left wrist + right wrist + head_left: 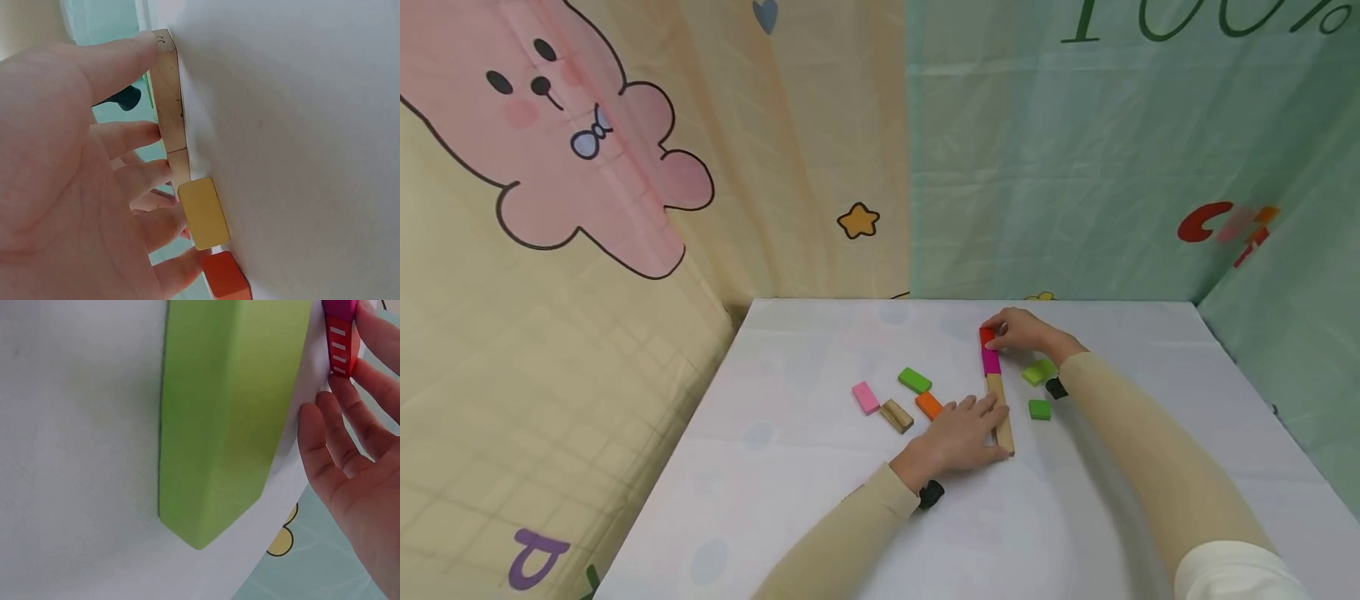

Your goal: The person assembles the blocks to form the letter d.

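Note:
A straight row of blocks stretches away from me: plain wooden blocks (995,387) nearest, then a magenta block (991,362), and a red block (987,336) at the far end. My left hand (958,435) lies along the row's left side, thumb at its near end and extended fingers touching the wood. With thumb and fingertips, my right hand (1026,328) pinches the red block; white stripes mark its end face in the right wrist view. Beside my left fingertips sit a yellow block (205,214), hidden in the head view, and an orange block (928,405).
Left of the row lie a green block (914,381), a pink block (865,398) and a brown wooden block (897,416). On the right are a light green block (1039,372) and a smaller green block (1040,409). Printed curtains hang behind the white table (805,350).

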### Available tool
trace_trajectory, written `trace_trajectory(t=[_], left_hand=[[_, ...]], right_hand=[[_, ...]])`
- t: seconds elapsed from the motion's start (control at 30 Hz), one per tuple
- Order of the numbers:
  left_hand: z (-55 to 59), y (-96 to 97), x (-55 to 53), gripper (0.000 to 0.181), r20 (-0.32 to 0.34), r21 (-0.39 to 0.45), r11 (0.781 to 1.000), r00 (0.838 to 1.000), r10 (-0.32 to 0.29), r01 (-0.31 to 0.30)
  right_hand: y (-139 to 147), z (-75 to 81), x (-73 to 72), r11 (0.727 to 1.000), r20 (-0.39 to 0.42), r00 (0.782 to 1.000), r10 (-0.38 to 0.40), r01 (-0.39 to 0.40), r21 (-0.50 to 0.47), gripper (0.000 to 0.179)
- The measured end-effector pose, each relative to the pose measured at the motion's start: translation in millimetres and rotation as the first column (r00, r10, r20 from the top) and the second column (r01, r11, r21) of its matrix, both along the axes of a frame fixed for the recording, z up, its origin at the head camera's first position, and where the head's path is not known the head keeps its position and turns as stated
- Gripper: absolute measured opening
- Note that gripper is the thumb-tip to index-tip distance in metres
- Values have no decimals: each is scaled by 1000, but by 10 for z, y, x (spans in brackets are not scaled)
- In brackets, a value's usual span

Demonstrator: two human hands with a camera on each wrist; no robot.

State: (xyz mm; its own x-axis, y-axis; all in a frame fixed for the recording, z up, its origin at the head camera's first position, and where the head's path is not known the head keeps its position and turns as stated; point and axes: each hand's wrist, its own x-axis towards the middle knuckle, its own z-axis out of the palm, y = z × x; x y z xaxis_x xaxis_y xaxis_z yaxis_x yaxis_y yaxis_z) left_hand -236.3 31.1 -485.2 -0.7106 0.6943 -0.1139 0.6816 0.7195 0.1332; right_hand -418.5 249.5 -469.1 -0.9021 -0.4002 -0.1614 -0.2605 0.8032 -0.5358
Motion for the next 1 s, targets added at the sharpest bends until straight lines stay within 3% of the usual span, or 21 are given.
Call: trace_trajectory(t=[0.47,0.67,1.0], left_hand=[[75,-12,-91,68,13,94,996,1000,-12,11],[186,-120,-139,58,47,156,988,999,11,-19],[286,-317,-286,55,31,149,989,999,23,-27]], right_hand=[[35,59,92,1000,-23,1000,-1,1,23,57],[40,118,231,1000,-37,999,-24,25,4,54],[53,163,569,999,-138,990,-21,26,31,55]])
